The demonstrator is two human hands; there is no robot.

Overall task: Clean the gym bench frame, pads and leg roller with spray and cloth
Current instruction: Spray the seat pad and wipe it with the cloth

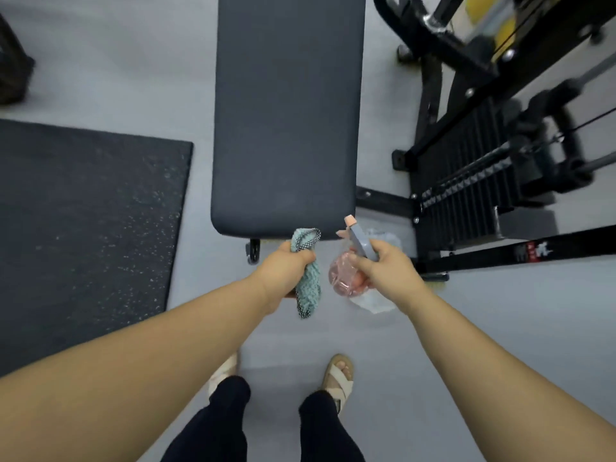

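Note:
A long dark grey bench pad (288,111) runs away from me in the middle of the view, its near end just beyond my hands. My left hand (286,270) grips a light teal cloth (308,285) with a dark checked edge, bunched and hanging down. My right hand (383,266) holds a pink see-through spray bottle (345,278) by its grey trigger head, with the pink nozzle (350,221) aimed at the pad's near right corner. A black wheel (253,250) of the bench frame shows under the pad's near edge. The leg roller is out of sight.
A black weight-stack machine (483,181) with cables and bars stands close on the right. A dark speckled rubber mat (83,221) lies on the grey floor to the left. A crumpled clear plastic piece (376,301) lies on the floor below the bottle. My sandalled feet (338,375) stand near the bench end.

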